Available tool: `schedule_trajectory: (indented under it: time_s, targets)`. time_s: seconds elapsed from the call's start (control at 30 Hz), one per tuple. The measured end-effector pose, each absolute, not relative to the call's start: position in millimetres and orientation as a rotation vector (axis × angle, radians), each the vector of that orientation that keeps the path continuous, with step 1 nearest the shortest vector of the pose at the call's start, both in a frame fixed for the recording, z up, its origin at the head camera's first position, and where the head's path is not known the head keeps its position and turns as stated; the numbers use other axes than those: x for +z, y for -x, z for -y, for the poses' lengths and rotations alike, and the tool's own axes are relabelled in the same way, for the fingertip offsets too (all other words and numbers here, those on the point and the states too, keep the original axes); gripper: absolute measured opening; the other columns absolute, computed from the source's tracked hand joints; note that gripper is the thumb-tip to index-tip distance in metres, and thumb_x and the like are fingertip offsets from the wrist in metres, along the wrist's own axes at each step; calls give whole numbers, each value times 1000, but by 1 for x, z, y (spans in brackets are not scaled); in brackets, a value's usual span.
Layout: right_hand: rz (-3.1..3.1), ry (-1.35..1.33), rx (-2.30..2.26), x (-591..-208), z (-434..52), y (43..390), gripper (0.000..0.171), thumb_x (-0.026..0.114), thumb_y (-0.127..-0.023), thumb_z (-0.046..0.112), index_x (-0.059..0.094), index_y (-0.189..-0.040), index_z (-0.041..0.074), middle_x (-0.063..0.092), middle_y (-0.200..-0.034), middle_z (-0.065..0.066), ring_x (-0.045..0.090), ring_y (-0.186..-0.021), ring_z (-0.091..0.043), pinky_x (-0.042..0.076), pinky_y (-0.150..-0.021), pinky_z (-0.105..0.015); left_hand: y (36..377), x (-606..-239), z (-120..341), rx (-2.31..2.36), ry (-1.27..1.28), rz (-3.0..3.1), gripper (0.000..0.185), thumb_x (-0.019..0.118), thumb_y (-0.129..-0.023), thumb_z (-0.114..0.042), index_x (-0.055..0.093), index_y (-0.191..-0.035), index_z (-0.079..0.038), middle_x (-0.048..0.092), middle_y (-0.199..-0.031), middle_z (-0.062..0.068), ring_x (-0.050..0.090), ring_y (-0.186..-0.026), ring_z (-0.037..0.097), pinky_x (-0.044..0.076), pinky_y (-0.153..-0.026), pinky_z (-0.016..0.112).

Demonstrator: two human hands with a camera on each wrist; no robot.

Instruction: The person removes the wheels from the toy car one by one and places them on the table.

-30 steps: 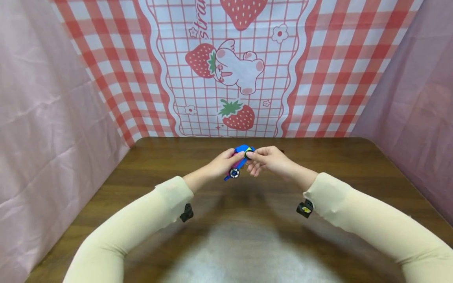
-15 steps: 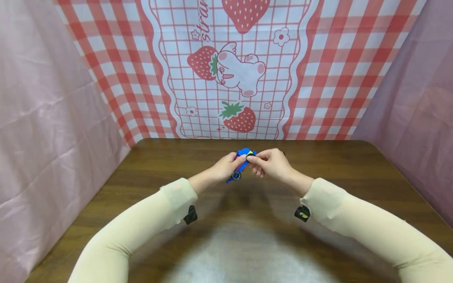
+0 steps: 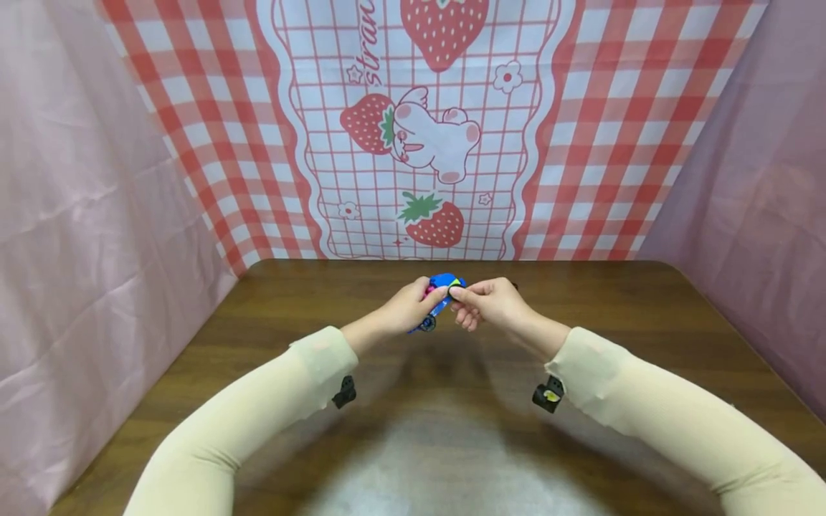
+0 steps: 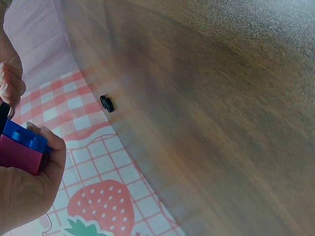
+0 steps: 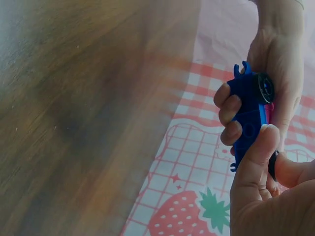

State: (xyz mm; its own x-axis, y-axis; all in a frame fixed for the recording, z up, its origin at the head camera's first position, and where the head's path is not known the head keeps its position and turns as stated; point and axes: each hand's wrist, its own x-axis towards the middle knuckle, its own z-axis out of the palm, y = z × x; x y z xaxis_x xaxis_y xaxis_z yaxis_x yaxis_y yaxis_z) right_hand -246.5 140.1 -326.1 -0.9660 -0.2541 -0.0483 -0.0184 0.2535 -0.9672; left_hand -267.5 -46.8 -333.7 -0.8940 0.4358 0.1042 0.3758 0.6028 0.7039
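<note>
Car [image 5: 253, 117], prongs [image 5: 245, 69] clearest from right wrist.

wooden tabletop [image 3: 619, 330] | strawberry-print cloth [image 3: 497, 158] behind far edge | pink curtain [image 3: 97, 229], left edge | mauve curtain [image 3: 748, 236], right edge | glare [image 3: 452, 466] toward near edge

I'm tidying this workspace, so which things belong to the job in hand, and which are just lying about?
In the job:
Blue toy car, held by the left hand
Black wheel, pinched by the right hand at the car

Just about:
Small black piece on the table, untouched; possibly a spare part
Strawberry-print cloth behind
Pink drapes
</note>
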Motion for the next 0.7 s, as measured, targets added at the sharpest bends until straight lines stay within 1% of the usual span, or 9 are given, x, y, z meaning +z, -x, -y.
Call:
schedule_trajectory:
  time_s: [0.17, 0.2, 0.33, 0.43, 0.5, 0.7]
  targets:
    - [-2298, 284, -1807, -331, -140, 249, 46, 58, -98, 25, 62, -102, -21, 65, -57, 2, 59, -49, -6, 51, -51, -23, 268, -335, 48, 1138, -728, -2766, 32, 44, -104, -31, 47, -99, 0, 45, -81, 4, 46, -71, 16, 40, -61, 24]
    - [-2297, 294, -1807, -333, -140, 249, 46, 58, -98, 25, 62, -101, -21, 65, -57, 2, 59, -49, -6, 52, -51, -23, 267, -336, 48, 1134, -725, -2762, 32, 44, -104, -31, 47, -99, 0, 45, -80, 4, 46, -69, 16, 40, -59, 24]
    - [-2339, 343, -1801, -335, -141, 249, 41, 58, -98, 22, 64, -97, -19, 65, -57, 1, 60, -49, -8, 53, -51, -25, 266, -334, 46, 1115, -708, -2763, 34, 43, -104, -32, 48, -100, 1, 47, -81, 5, 49, -71, 16, 42, -61, 25]
    - [-2415, 377, -1767, -335, -143, 249, 37, 61, -96, 22, 67, -91, -15, 67, -60, -4, 62, -50, -10, 55, -53, -28, 265, -332, 44, 1109, -666, -2741, 38, 42, -104, -34, 50, -103, 2, 51, -84, 7, 52, -74, 17, 45, -62, 25]
    - [-2473, 403, -1721, -335, -145, 248, 35, 62, -96, 22, 68, -89, -12, 69, -63, -8, 64, -52, -13, 56, -54, -30, 265, -330, 43, 1099, -631, -2713, 40, 42, -104, -36, 51, -106, 3, 52, -86, 8, 52, -74, 17, 45, -60, 26]
    - [-2525, 453, -1637, -336, -148, 248, 34, 62, -95, 24, 69, -89, -9, 70, -73, -21, 67, -56, -18, 57, -57, -35, 269, -332, 42, 1142, -564, -2595, 43, 40, -104, -39, 50, -110, 3, 50, -87, 8, 50, -72, 18, 43, -56, 25]
